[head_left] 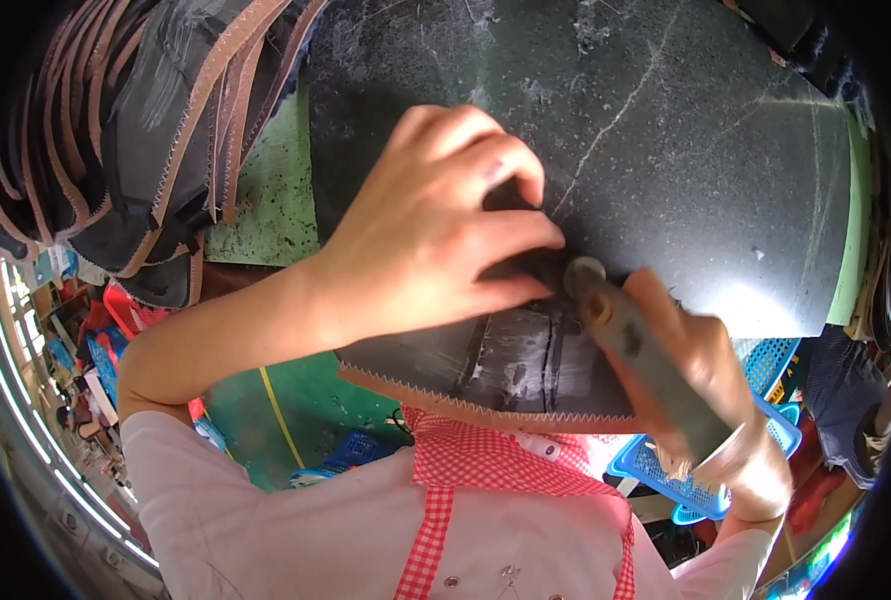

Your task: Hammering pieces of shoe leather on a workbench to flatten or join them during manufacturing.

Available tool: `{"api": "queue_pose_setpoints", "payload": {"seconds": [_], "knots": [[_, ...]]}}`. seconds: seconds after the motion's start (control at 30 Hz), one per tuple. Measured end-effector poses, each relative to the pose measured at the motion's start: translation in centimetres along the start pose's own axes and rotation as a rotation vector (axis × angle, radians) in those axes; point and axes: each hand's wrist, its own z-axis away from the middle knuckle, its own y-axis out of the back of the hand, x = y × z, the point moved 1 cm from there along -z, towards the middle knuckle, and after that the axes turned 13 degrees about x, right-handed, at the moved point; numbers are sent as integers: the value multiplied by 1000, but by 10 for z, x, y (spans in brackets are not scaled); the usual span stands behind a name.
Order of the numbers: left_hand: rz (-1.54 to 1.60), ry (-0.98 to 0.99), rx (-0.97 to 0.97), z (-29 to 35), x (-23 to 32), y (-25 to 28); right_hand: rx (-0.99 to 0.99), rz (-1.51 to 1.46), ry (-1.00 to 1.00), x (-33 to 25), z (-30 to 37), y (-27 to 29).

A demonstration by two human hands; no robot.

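Note:
A dark leather piece [511, 365] with a zigzag-stitched brown edge lies at the near side of a black work slab [706, 190], partly overhanging toward my apron. My left hand [456, 215] is curled over it, thumb and fingers closed around a dark part at its far end; what exactly they pinch is in shadow. In my right hand [711, 370] is a hammer [651, 360] with a broad grey handle, smeared by motion. The round head end is close beside my left fingertips. Whether it touches the leather I cannot tell.
Stacked dark leather pieces [156, 130] with brown stitched edges hang at the far left. A green board [266, 190] shows under the slab. Blue plastic baskets [676, 480] stand low at the right, near dark fabric [846, 400]. My checked apron [496, 455] is close to the slab's near edge.

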Motion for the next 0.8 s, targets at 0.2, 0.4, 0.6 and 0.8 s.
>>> {"api": "queue_pose_setpoints", "payload": {"seconds": [0.2,0.4,0.6,0.8], "knots": [[44,-10,-19,28,6,-6,29,-38,-28,-19,-13,15],[6,76,-55,20,-6,10,13,-165,-67,-10,-6,3],[118,42,-9,27,-3,1,224,-138,-129,-22,-8,12],[14,-139,-2,28,7,-1,105,-29,-84,-19,-15,5]]}}
